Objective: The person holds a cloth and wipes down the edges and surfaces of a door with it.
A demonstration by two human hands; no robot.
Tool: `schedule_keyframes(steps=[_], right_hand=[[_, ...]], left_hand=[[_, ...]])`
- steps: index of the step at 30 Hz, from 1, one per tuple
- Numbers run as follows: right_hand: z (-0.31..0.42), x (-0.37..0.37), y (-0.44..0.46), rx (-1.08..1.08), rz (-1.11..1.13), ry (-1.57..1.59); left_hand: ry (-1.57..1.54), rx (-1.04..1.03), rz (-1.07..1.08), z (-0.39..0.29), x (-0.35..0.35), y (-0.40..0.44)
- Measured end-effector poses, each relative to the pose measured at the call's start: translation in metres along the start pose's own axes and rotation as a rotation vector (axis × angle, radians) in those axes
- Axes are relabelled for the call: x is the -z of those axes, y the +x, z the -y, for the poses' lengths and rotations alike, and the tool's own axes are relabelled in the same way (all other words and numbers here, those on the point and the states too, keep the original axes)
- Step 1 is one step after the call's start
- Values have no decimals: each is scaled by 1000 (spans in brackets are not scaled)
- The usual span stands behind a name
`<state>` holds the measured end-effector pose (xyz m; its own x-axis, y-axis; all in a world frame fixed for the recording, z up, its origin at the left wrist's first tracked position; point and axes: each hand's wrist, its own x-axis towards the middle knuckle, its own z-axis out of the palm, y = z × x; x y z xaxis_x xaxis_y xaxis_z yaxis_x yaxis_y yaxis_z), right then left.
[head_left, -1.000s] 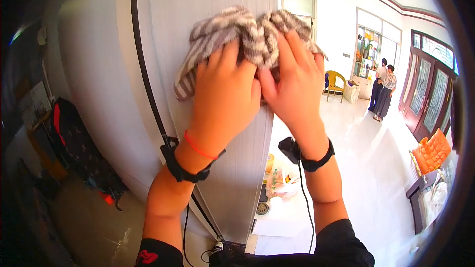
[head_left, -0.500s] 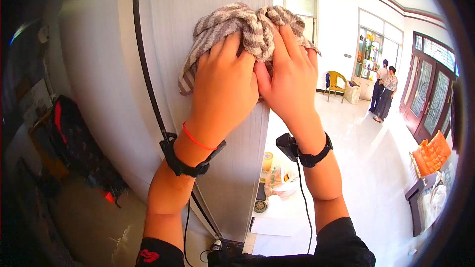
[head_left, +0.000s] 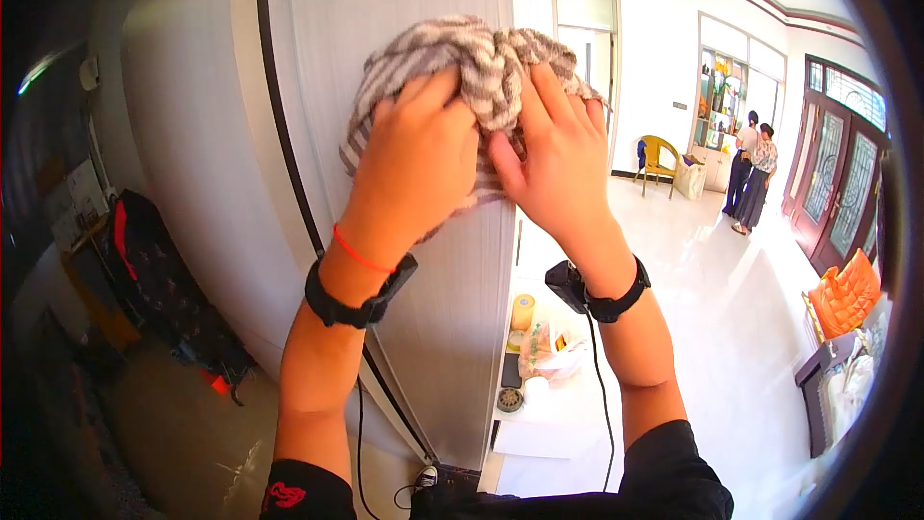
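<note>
A grey-and-white striped towel [head_left: 438,46] is bunched against the upper part of a light grey wood-grain panel [head_left: 423,347], near its right edge. My left hand [head_left: 419,149] grips the towel, its fingertips sunk into the folds. Beside it, my right hand [head_left: 558,159] also has its fingers curled into the cloth, with the thumb pointing toward the left hand. Folds hide the fingertips of both hands. Some of the towel hangs below and between the hands. Black straps with small devices sit on both wrists.
Low behind the panel are a tape roll [head_left: 522,310] and a plastic bag [head_left: 551,354]. Two people [head_left: 753,169] stand far right, near a yellow chair [head_left: 657,162] and dark double doors [head_left: 835,173]. An orange cushion [head_left: 845,297] lies right. Dark clothing [head_left: 164,279] is at left.
Both hands and the towel have moved slightly down and to the left in view. More of the towel shows below the hands. My grip on it stays.
</note>
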<state>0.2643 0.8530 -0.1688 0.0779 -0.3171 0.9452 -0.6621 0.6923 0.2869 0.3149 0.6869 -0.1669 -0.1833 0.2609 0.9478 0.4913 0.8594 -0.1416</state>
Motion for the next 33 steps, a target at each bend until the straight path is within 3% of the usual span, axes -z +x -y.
schedule_keyframes(steps=[10, 15, 20, 28, 33], right_hand=[[-3, -6, -40, 22, 28, 171], [-12, -16, -31, 70, -48, 177], [-12, -12, -13, -20, 17, 271], [-11, -9, -12, 15, -11, 366], [-7, -11, -12, 4, 12, 357]], left_hand=[[135, -29, 76, -17, -8, -47], [62, -71, 33, 0, 5, -10], [-10, -108, -41, 13, 11, 28], [55, -5, -79, -16, -12, -18], [117, 13, -62, -7, -11, 5]])
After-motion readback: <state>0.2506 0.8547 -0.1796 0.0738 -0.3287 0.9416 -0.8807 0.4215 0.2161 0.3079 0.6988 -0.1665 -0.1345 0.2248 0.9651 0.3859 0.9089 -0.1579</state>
